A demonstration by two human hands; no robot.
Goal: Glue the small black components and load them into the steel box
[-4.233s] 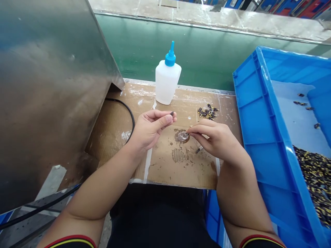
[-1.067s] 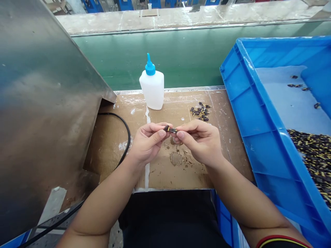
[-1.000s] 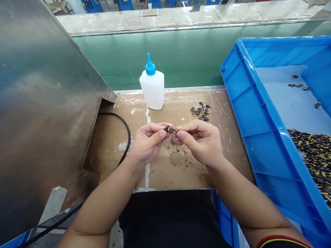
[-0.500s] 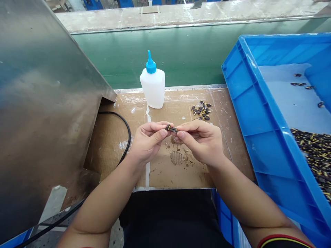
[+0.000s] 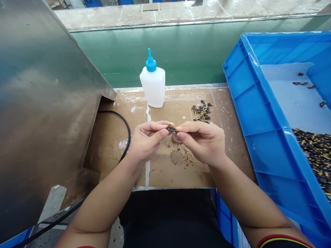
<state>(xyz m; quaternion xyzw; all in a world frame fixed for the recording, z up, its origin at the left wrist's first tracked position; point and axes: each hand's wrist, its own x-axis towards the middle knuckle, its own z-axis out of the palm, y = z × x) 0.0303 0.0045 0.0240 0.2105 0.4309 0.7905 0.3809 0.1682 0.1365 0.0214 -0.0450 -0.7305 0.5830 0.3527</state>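
Observation:
My left hand point(image 5: 147, 139) and my right hand point(image 5: 203, 140) meet over the middle of a cardboard-covered bench point(image 5: 113, 137). Both pinch one small black-and-gold part point(image 5: 171, 128) between thumb and fingertips, each at one end. Just under the hands lies a small round glue-stained dish point(image 5: 177, 139), partly hidden. A little heap of the same small parts point(image 5: 202, 111) lies on the cardboard beyond my right hand. A white squeeze bottle with a blue nozzle point(image 5: 152, 82) stands upright at the bench's far edge.
A big blue crate point(image 5: 261, 113) on the right holds many small black-and-gold parts point(image 5: 314, 151). A slanted steel panel point(image 5: 43, 96) fills the left. A black cable point(image 5: 124, 127) curves over the cardboard. A green belt point(image 5: 191, 48) runs behind.
4.2 s ago my hands were apart, the right one at the small dish. Over the last second both stay joined on the part, almost still; only the view shifted slightly.

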